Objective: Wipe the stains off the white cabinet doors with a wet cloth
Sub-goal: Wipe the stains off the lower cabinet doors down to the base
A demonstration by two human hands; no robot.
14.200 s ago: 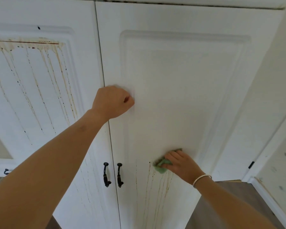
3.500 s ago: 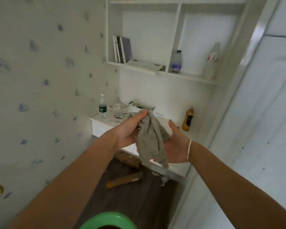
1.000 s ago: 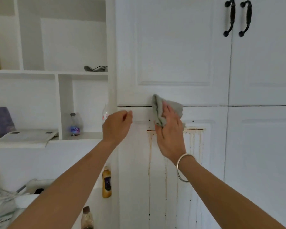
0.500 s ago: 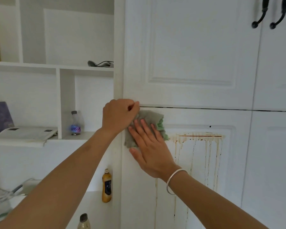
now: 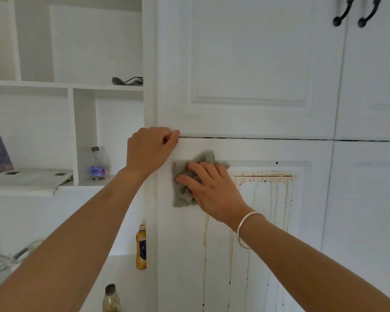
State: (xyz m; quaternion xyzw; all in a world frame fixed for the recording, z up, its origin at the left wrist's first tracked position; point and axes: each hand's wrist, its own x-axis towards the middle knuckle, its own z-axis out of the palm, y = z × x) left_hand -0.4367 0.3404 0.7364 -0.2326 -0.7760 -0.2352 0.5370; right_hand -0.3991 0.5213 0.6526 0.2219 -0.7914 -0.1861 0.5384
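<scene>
With fingers turned further leftward than half a second ago, the right hand presses the grey cloth flat-fingered on the lower door, just left of the brown stains, while the clenched left hand rests at the door's top corner, holding nothing.

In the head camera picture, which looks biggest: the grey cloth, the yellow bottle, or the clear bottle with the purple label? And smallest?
1. Crumpled grey cloth, though the right hand covers part.
2 and 3. Clear plastic bottle with purple label and slim yellow bottle: too alike to rank.
</scene>
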